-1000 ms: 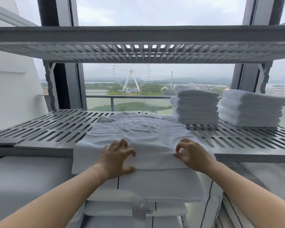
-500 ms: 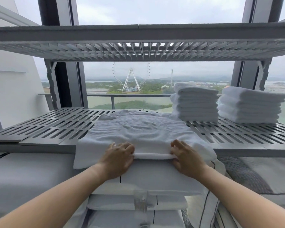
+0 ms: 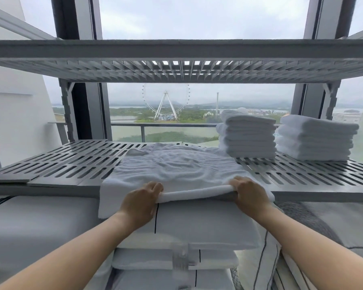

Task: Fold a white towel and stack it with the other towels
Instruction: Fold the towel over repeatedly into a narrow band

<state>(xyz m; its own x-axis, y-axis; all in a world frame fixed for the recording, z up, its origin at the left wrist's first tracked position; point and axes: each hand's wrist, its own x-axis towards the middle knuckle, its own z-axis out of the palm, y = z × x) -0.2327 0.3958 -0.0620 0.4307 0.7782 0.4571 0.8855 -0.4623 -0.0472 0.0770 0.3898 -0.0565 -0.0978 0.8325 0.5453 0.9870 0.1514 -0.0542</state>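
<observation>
A white towel (image 3: pixel 176 164) lies spread on the slotted grey shelf (image 3: pixel 61 162), its near part hanging over the front edge. My left hand (image 3: pixel 144 200) and my right hand (image 3: pixel 248 194) each grip the towel's near edge, which is bunched into a roll between them and lifted slightly. Two stacks of folded white towels stand at the back right of the shelf: a nearer stack (image 3: pixel 248 136) and a farther right stack (image 3: pixel 315 138).
An upper slotted shelf (image 3: pixel 180 63) spans overhead. White pillows (image 3: pixel 197 227) are stacked below the shelf edge, with grey striped bedding (image 3: pixel 314 225) at the lower right. A window with dark frames is behind the rack.
Both hands went from pressing on the hanging part of the towel to gripping its near edge, gathering it into a roll and raising it towards the shelf edge.
</observation>
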